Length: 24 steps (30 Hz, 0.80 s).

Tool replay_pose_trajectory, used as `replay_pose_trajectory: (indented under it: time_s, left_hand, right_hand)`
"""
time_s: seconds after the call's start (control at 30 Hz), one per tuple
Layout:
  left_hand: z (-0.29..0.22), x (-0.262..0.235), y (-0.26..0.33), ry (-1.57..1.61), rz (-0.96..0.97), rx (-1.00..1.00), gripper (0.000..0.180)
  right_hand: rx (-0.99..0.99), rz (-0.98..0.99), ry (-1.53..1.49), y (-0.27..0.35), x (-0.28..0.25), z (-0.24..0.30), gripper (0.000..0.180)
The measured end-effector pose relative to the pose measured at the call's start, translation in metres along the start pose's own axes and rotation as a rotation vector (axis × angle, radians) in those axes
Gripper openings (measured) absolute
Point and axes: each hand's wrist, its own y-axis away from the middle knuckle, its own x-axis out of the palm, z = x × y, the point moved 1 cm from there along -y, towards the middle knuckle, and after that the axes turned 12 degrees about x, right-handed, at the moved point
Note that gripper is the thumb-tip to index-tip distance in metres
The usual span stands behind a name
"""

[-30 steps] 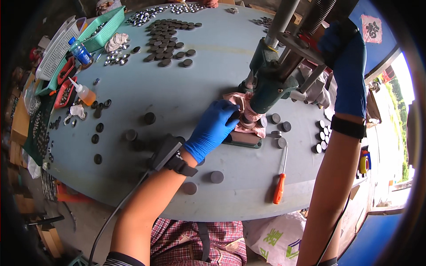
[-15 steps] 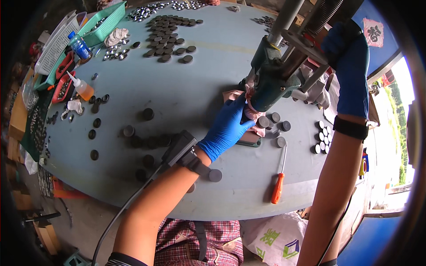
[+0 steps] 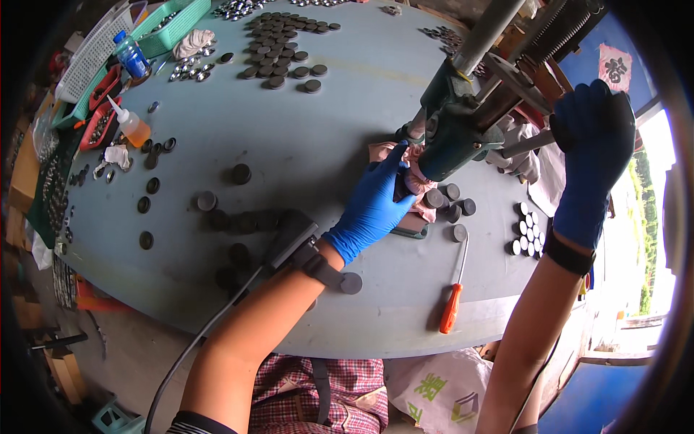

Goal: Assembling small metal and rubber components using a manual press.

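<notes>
My left hand (image 3: 370,210), in a blue glove, reaches to the foot of a green hand press (image 3: 463,148). Its thumb and fingers curl around the spot under the press head, beside bunched pink cloth (image 3: 415,181); what lies between them is mostly hidden. My right hand (image 3: 596,134), gloved in blue too, is closed in a fist around the end of the press lever (image 3: 528,145). Several dark round caps (image 3: 453,211) stand on the table just right of the press base (image 3: 410,230).
A screwdriver (image 3: 452,307) with an orange handle lies near the front edge. White-topped round pieces (image 3: 522,230) are grouped at right. More dark caps (image 3: 275,54) cover the far table. A squeeze bottle (image 3: 134,129), a blue bottle (image 3: 131,56) and a green basket (image 3: 173,29) stand at left.
My right hand has come down and to the right with the lever, nearer to me. My left hand stays at the press foot. The view has shifted slightly.
</notes>
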Motion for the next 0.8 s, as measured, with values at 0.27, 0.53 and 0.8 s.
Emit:
replay_pose_trajectory:
  time_s: [0.27, 0.53, 0.8]
  left_hand:
    - [-0.001, -0.005, 0.005, 0.025, 0.078, -0.005, 0.077]
    - [-0.004, -0.045, 0.013, -0.173, 0.133, 0.027, 0.071]
    - [0.011, -0.136, 0.022, -0.795, 0.161, -0.047, 0.059]
  right_hand:
    - [0.012, 0.236, -0.445, 0.023, -0.003, 0.001, 0.037]
    - [-0.019, 0.183, -0.467, 0.035, 0.003, 0.003, 0.038]
    - [-0.097, 0.177, -0.426, 0.04, 0.005, -0.002, 0.038]
